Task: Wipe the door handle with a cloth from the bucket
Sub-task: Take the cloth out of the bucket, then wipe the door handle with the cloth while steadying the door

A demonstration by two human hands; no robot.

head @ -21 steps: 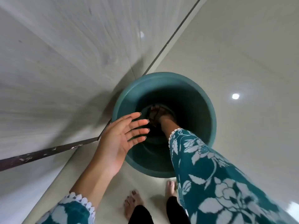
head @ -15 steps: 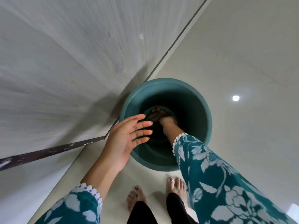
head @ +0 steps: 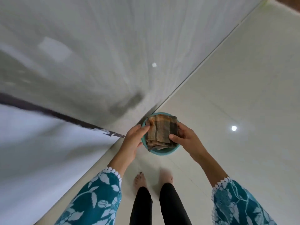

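Observation:
A folded brown and orange checked cloth (head: 162,132) is held flat above the teal bucket (head: 164,152), which stands on the floor by the wall. My right hand (head: 186,138) grips the cloth's right edge, thumb on top. My left hand (head: 134,138) touches the cloth's left edge with its fingertips. The cloth hides most of the bucket's opening. No door handle is in view.
A pale wood-grain door or panel (head: 81,54) fills the left and top, with a dark strip (head: 56,113) along its lower edge. Glossy cream floor tiles (head: 235,86) stretch to the right. My bare feet (head: 152,179) stand just behind the bucket.
My right hand has come up out of the bucket with the cloth. The view has risen, so the bucket looks smaller and farther down. My left hand has moved onto the cloth's left edge.

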